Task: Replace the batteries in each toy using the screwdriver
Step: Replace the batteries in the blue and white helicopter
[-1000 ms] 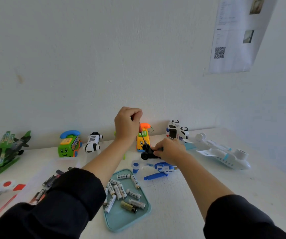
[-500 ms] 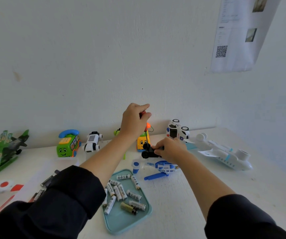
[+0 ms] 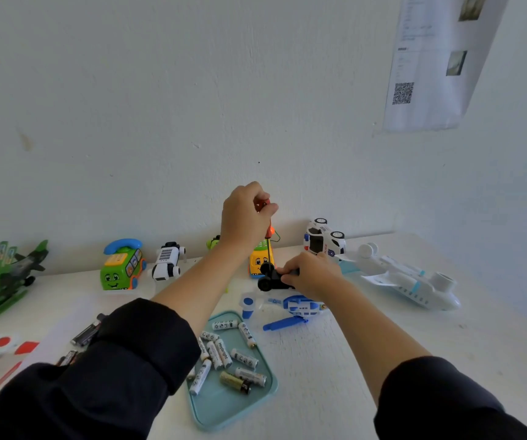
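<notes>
Left hand (image 3: 245, 217) is fisted round the red handle of the screwdriver (image 3: 268, 241), shaft pointing straight down w/ tip at the small black wheeled toy (image 3: 271, 277). Right hand (image 3: 311, 273) pinches that toy from the right, fingers curled tight on it, just above the table (image 3: 335, 360), in front of the yellow phone toy (image 3: 259, 260). Teal tray (image 3: 221, 408) sits near the front betw. both arms, holds approx a dozen loose batteries (image 3: 224, 354), mostly white, one gold/black. Blue-white helicopter toy (image 3: 300, 308) lies just beyond the tray; white plane (image 3: 411, 281) far right, green phone car (image 3: 122, 265) at left
</notes>
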Demonstrator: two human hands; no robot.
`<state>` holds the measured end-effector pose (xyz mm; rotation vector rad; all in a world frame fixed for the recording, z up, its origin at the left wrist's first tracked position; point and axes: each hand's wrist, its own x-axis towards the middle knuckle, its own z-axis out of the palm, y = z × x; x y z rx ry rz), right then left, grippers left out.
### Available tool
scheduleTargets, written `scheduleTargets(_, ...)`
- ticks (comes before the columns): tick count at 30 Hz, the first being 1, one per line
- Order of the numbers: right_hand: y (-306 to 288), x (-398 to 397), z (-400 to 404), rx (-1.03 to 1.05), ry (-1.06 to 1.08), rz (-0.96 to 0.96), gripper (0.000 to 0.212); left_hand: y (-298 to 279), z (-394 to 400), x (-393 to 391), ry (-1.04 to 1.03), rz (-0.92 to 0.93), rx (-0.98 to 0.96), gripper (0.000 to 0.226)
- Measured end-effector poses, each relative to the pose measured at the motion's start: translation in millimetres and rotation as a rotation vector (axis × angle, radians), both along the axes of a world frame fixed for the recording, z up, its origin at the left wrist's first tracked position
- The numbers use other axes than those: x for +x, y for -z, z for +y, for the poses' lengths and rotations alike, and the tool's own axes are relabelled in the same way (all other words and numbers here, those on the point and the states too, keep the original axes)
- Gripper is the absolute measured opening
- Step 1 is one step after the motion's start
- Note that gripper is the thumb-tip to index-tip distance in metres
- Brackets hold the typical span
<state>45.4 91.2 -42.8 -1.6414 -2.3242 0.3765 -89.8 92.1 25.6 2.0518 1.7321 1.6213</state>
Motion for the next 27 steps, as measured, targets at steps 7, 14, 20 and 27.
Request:
scheduleTargets(7, -1, 0, -2, 0.010, -0.002, -0.010, 0.025, -3, -5, -1, 0.073, -0.074, -0.054, 0.015)
scheduleTargets(14, 0, 0, -3, 0.013, -0.002, -0.017, 0.025, -9, -7, 0, 0.137, -0.041, -0.121, 0.008)
scheduleTargets(20, -1, 0, -5, 0.013, 0.014, -0.011, 0.025, 0, -11, 9, 0.064, 0.028, -0.020, 0.022)
scheduleTargets(27, 0, 0, -5, 0.012, 0.029, -0.009, 0.026, -2, -12, 4, 0.048, -0.015, -0.044, 0.012)
